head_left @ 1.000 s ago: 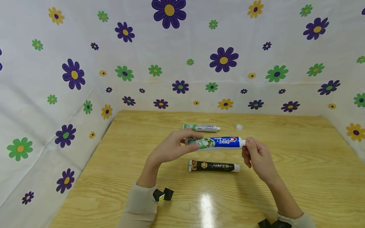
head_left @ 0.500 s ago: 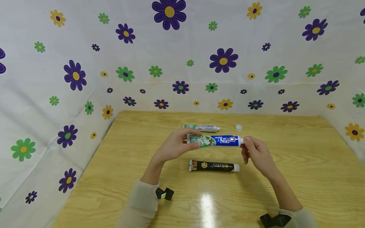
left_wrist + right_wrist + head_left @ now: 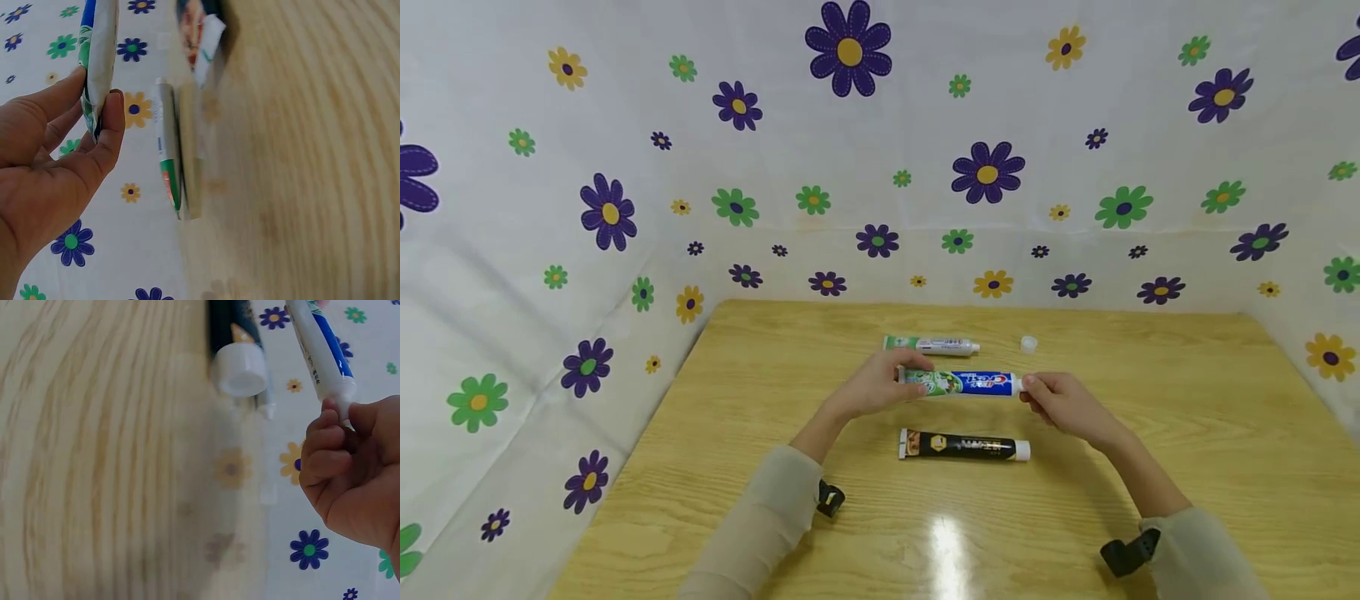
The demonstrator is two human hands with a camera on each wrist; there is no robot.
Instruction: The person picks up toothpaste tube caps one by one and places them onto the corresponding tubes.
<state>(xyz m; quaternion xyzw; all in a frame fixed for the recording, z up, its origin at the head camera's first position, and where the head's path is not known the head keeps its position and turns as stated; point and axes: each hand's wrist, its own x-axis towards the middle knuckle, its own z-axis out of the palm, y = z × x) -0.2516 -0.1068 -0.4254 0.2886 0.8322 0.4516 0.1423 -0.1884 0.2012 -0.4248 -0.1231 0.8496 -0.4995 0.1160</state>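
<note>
Both hands hold a blue, green and white toothpaste tube (image 3: 988, 383) level above the table. My left hand (image 3: 880, 383) pinches its flat crimped end between thumb and fingers. At the other end my right hand (image 3: 1067, 407) pinches the white cap end (image 3: 1017, 385) with curled fingers, which mostly hide it. In the left wrist view the tube (image 3: 101, 56) is seen edge-on, gripped by the left hand (image 3: 56, 169). The right wrist view shows the tube (image 3: 322, 353) running up from the right hand (image 3: 356, 469).
A black toothpaste tube (image 3: 966, 446) with a white cap lies on the wooden table (image 3: 715, 450), nearer than the hands. Behind them lies a green and white tube (image 3: 936, 345), its nozzle uncovered. A loose white cap (image 3: 1028, 343) sits to its right. Flowered cloth (image 3: 910, 125) hangs behind.
Both hands have lowered the toothpaste tube toward the table, and its cap end has shifted slightly left. The hold at each end stays the same. The head view has tilted up slightly.
</note>
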